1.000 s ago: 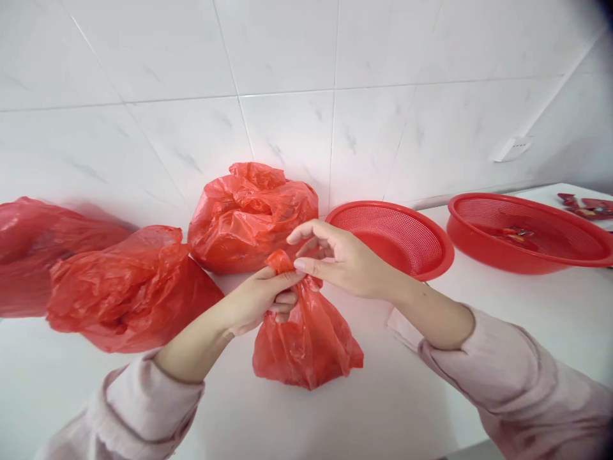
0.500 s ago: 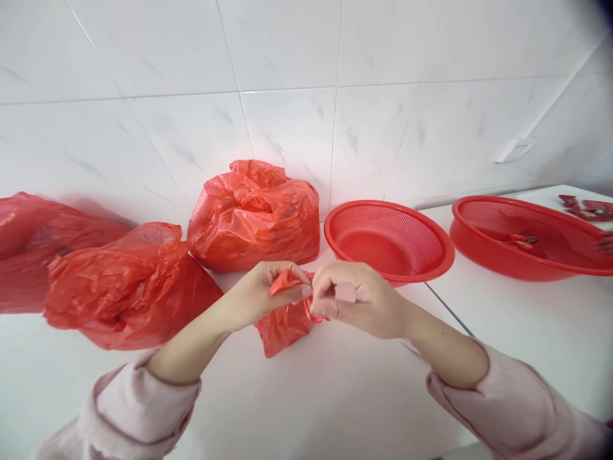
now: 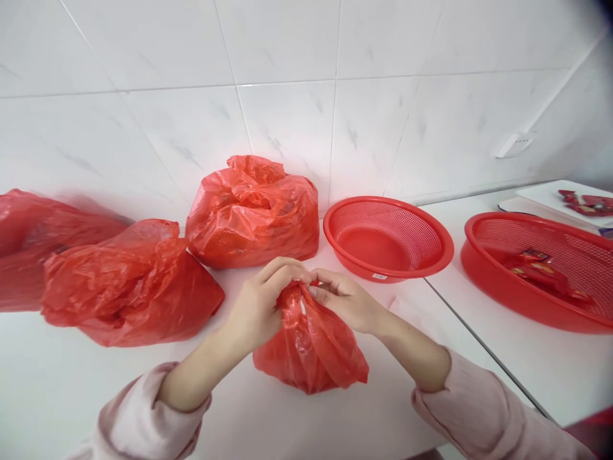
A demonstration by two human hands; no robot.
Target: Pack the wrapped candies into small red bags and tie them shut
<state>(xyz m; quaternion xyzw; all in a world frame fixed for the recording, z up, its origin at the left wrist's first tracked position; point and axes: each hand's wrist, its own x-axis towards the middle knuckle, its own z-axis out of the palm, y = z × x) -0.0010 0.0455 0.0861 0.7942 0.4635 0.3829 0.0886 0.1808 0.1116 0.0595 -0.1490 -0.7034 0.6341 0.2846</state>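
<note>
A small red plastic bag stands on the white table in front of me, its body flared and its top gathered. My left hand is closed around the bag's neck from the left. From the right, my right hand pinches the gathered top between thumb and fingers. The fingertips of both hands nearly meet at the top. What the bag holds cannot be made out through the plastic.
Full red bags stand along the tiled wall, with another bag at left. A round red basket sits behind my right hand. Farther right, a larger red basket contains red packets. A seam crosses the tabletop.
The small bag now spreads wide below my hands, where it was a narrow crumpled piece. My right hand has closed in on its top. The large basket at right has shifted nearer.
</note>
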